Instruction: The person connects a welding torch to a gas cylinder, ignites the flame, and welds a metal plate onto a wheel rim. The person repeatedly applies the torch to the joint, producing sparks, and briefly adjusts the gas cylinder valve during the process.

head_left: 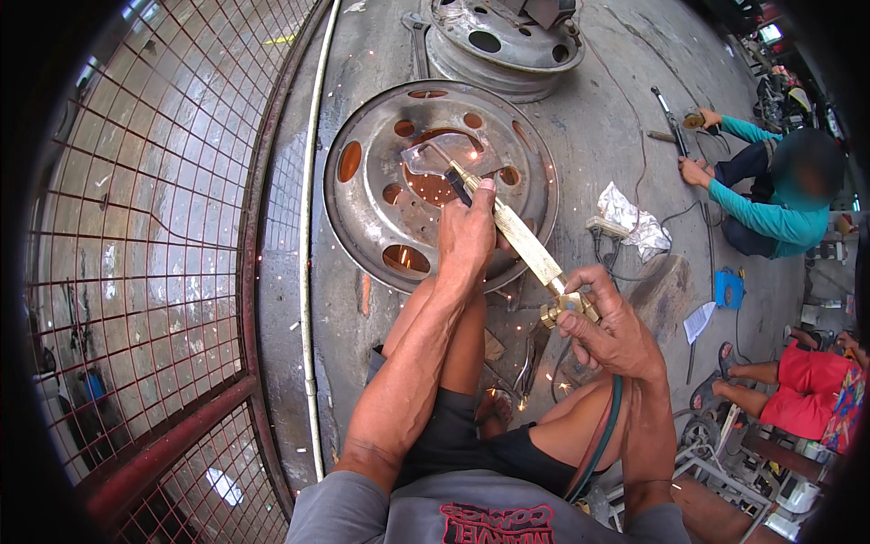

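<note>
Torch: brass cutting torch [518,238] runs slantwise from the right hand up to the hub of the wheel rim [362,213], its bent tip over the centre hole.
Where it lies: above the person's knees, off the floor, with the rim flat on the concrete floor [598,136] just in front.
Handling: judged stiff, metal and fairly heavy at the valve end, hot near the tip; the hose [605,426] trailing from its rear is likely to tug at it. It looks best taken at the valve body and along the ribbed barrel, well back from the tip.
Left hand: left hand [467,234] is curled closed around the forward part of the barrel, thumb pointing up along it, steadying the tube.
Right hand: right hand [612,328] is wrapped shut on the brass valve block at the rear, fingers by the knobs.
Sparks: small orange flecks lie scattered on the floor by the rim and the feet.
Around: red wire-mesh gate [154,236] on the left, 1 more rim [503,41] farther off, a crumpled rag [634,218], and another person in a teal sleeve [757,208] crouched at the right.
</note>
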A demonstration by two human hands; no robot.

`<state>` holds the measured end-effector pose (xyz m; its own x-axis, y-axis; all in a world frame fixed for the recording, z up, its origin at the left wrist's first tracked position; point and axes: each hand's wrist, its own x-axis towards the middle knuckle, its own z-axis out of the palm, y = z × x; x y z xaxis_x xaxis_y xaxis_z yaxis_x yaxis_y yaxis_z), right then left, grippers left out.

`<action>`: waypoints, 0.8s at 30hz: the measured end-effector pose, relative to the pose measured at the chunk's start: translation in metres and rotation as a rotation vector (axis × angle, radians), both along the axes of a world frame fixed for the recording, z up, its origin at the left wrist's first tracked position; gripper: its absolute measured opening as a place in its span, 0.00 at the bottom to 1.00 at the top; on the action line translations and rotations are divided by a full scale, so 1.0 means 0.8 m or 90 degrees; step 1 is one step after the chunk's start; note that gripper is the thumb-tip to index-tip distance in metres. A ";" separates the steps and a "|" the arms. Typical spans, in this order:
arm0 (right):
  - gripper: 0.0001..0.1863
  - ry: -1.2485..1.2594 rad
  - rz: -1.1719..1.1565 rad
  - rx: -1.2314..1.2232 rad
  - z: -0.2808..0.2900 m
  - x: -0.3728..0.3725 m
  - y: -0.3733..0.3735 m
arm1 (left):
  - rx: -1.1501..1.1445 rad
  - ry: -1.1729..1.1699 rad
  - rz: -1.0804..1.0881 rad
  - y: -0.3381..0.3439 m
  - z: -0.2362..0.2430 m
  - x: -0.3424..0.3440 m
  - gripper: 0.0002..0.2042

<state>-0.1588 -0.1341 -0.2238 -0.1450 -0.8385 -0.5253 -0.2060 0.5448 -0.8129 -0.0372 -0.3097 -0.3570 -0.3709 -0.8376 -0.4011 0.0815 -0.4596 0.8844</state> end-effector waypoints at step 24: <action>0.19 -0.012 -0.027 -0.004 0.003 0.006 0.003 | -0.041 -0.095 -0.055 0.001 0.005 0.004 0.34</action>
